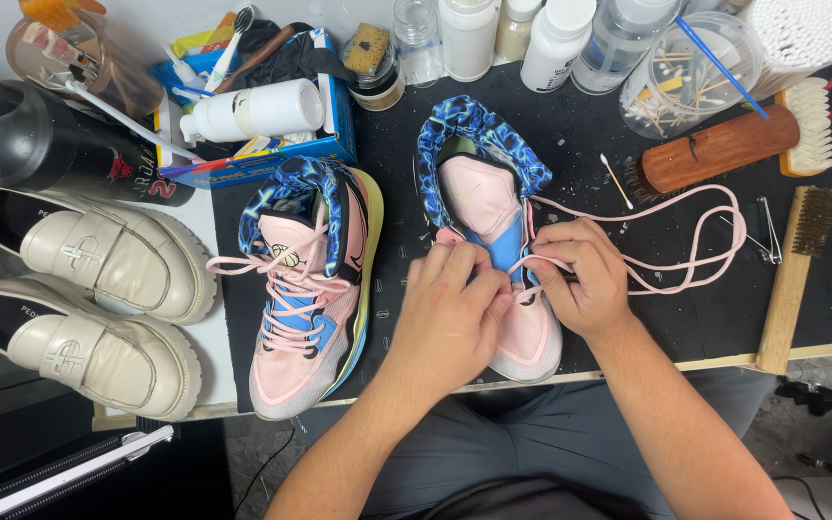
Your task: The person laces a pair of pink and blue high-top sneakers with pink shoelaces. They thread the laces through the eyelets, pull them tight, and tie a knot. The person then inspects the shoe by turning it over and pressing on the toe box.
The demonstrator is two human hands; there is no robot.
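Pink high-top sneaker with blue patterned collar and pale blue tongue (493,207) sits toe toward the person at the front edge of the black mat (618,318) on the table, mid-frame. Long pink shoelace (695,241) runs from its eyelets, loops out to the right across the mat. Left hand (450,313) lies over the sneaker's forefoot, fingers curled closed, pinching at the lace area; exact grip partly hidden. Right hand (580,274) closed on the pink shoelace just beside the tongue, fingertips touching the left hand's.

Matching second pink sneaker, fully laced, yellow-green sole edge (305,289), stands just left, apart from the hands.

Further left, off the mat: two cream leather loafers with chunky soles (98,299), side by side. Behind them a black bottle (50,144) lying down, and a blue cardboard box (272,144) holding a white bottle and brushes.

Back row: clear and white plastic bottles (551,39), round clear tub of cotton swabs (690,72).

Right side: wooden-backed brush with white bristles (724,144), long wooden-handled brush with dark bristles (792,279), metal tweezers (770,231) near the lace loop.
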